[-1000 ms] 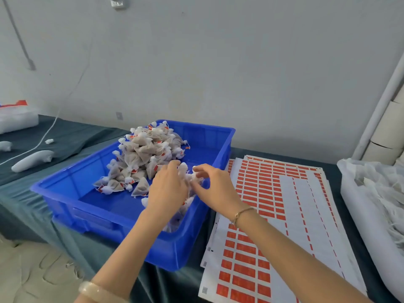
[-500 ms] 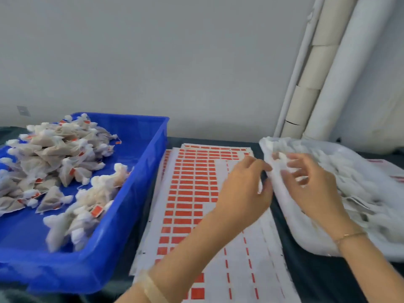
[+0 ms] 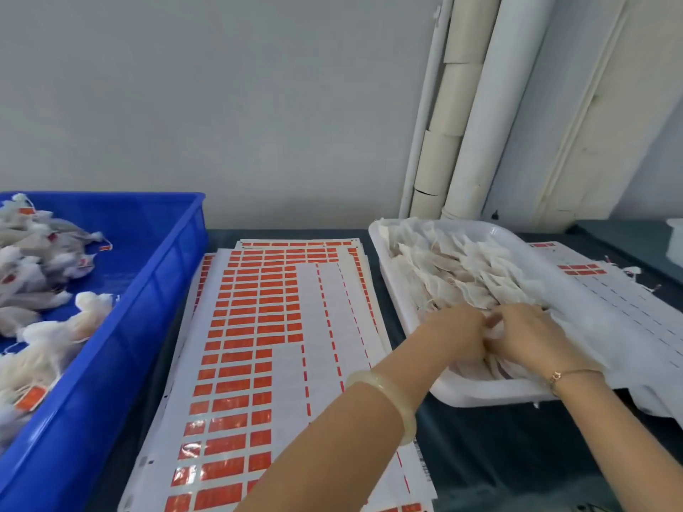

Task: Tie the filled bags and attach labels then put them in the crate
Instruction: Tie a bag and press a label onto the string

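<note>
My left hand and right hand meet in the white tray, fingers curled, pinching one bag.

Left hand and right hand side by side among the bags in the white tray

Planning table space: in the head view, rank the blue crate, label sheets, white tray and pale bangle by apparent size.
1. blue crate and label sheets: alike; crate is cropped, so unranked
2. white tray
3. pale bangle
</note>
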Demonstrator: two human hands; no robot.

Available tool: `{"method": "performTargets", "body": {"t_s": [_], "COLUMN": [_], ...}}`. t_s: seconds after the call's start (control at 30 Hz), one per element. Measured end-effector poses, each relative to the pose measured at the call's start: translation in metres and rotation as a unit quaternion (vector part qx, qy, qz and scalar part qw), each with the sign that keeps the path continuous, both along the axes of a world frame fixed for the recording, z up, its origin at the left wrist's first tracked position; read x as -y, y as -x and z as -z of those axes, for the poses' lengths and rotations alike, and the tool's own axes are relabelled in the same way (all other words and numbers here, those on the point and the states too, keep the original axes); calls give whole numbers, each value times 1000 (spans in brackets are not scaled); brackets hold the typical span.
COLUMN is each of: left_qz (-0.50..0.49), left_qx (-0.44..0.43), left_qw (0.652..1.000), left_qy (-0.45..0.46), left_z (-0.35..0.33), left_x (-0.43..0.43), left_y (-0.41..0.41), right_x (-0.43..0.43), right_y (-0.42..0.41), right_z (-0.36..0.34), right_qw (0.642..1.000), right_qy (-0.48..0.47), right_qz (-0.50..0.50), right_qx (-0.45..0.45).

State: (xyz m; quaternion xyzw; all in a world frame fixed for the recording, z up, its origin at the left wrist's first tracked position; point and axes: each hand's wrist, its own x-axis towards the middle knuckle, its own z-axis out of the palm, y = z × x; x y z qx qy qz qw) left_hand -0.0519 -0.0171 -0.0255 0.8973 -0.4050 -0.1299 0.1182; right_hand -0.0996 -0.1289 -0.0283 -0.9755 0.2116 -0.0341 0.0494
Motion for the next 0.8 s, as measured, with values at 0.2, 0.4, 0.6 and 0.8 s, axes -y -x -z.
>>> {"method": "performTargets", "body": {"t_s": [0.2, 0.4, 0.6, 0.8], "left_qz": [-43, -64, -77, -89], "left_qx": [98, 173, 142, 175], "left_qw": [992, 968, 950, 914], "left_qy": [61, 173, 268, 354], "left_z": [0, -13, -24, -36], "left_x": [7, 2, -9, -25], "left_y": [-3, -5, -8, -11], "right_x": [0, -8, -12, -17], "right_y": [7, 13, 16, 18], "right_z": [-6, -27, -52, -63], "right_qw": [997, 977, 949, 929], "right_qy": [28, -2, -86, -5], "right_qz": [-12, -48, -78, -71], "right_qx": [65, 207, 294, 364]}}
